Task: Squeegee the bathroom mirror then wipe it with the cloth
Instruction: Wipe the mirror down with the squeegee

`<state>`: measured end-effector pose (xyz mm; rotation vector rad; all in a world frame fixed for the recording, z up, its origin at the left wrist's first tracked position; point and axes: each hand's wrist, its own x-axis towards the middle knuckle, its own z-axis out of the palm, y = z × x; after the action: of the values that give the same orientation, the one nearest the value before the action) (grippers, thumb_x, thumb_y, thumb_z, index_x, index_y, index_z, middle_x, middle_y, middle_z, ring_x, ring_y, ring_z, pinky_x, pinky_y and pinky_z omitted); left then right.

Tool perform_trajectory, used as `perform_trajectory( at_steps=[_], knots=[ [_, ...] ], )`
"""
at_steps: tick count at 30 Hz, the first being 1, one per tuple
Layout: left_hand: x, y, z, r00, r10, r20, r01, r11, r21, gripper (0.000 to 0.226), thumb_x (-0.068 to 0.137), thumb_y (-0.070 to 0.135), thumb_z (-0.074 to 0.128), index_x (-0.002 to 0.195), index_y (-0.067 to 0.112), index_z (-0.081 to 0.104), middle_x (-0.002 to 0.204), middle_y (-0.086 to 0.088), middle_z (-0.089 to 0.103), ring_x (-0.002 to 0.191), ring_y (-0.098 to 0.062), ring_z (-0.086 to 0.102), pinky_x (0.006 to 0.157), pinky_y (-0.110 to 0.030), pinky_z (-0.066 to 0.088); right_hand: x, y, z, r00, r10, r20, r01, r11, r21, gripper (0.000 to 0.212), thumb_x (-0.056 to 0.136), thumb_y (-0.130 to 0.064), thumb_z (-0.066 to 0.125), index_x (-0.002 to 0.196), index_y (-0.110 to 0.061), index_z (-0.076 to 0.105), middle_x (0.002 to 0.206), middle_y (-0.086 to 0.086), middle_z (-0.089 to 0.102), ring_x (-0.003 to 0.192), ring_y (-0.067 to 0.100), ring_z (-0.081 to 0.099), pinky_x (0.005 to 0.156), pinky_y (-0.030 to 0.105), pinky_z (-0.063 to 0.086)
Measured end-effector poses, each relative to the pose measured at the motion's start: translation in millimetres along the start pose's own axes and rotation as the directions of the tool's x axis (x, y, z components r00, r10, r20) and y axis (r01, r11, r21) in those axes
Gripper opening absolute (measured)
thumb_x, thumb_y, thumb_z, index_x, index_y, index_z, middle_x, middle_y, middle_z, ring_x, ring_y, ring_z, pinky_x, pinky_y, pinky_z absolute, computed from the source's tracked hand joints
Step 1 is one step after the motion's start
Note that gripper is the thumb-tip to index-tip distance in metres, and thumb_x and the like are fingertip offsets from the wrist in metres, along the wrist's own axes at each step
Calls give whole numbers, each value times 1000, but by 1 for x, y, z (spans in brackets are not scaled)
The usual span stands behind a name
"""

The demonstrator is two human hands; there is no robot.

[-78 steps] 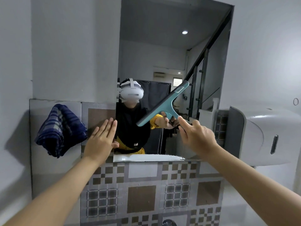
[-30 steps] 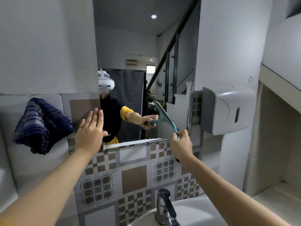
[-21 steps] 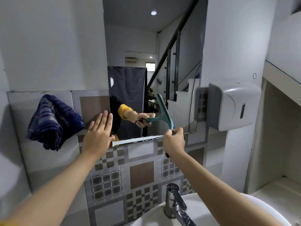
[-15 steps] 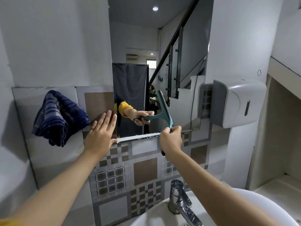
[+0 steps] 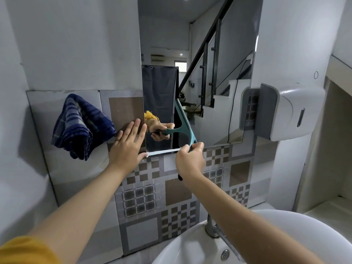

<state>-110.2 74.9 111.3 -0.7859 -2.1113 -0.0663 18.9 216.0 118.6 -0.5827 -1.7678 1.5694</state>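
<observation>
Your right hand (image 5: 190,161) grips the teal plastic squeegee (image 5: 185,124) against the frameless wall mirror's (image 5: 219,73) bottom edge; your left hand (image 5: 126,147) presses flat, fingers spread, beside it. The blue checked cloth (image 5: 82,126) hangs left of that hand.

- Both bare forearms reach forward and up from the lower corners, roughly parallel, the left showing a yellow sleeve edge near the elbow.
- The left hand (image 5: 128,147) is open and flat, palm forward, its 4 fingers (image 5: 133,128) together and pointing up, thumb out to the right.
- The right hand (image 5: 190,161) is closed in a grip, back toward the camera, knuckles up, thumb and forefinger pinched at the top.
- The right wrist is bent slightly upward.
</observation>
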Motion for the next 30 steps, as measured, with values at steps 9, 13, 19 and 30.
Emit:
perform_trajectory(
  at_steps=[9,13,19,30],
  knots=[
    [-2,0,-1,998,-29,61,31,999,-27,96,73,41,71,145,16,12,154,-10,9,139,-22,3,108,-41,13,-21,-1,26,999,-21,29,21,1000,-11,31,98,-23,36,128,-14,36,83,5,58,61,14,53,46,25,37],
    [-5,-2,0,998,-37,57,38,999,-19,95,74,43,70,145,14,14,154,-13,8,139,-22,1,107,-41,12,-28,2,35,998,-39,45,40,999,-15,27,97,-23,36,123,-15,37,84,6,58,70,19,55,58,31,42],
    [-15,-11,4,993,-62,98,58,997,50,101,70,54,69,144,11,16,154,-11,5,141,-24,7,108,-39,13,-42,4,46,996,-42,82,45,999,-31,27,98,-22,36,124,-16,36,77,1,56,67,17,56,57,32,45],
    [-33,-24,-9,978,-128,164,113,989,94,107,70,26,74,146,15,0,152,-5,-14,142,-20,4,112,-34,16,-60,28,46,981,-114,155,145,967,-208,13,98,-23,40,111,-21,38,75,3,58,64,18,59,60,39,56]
  ],
)
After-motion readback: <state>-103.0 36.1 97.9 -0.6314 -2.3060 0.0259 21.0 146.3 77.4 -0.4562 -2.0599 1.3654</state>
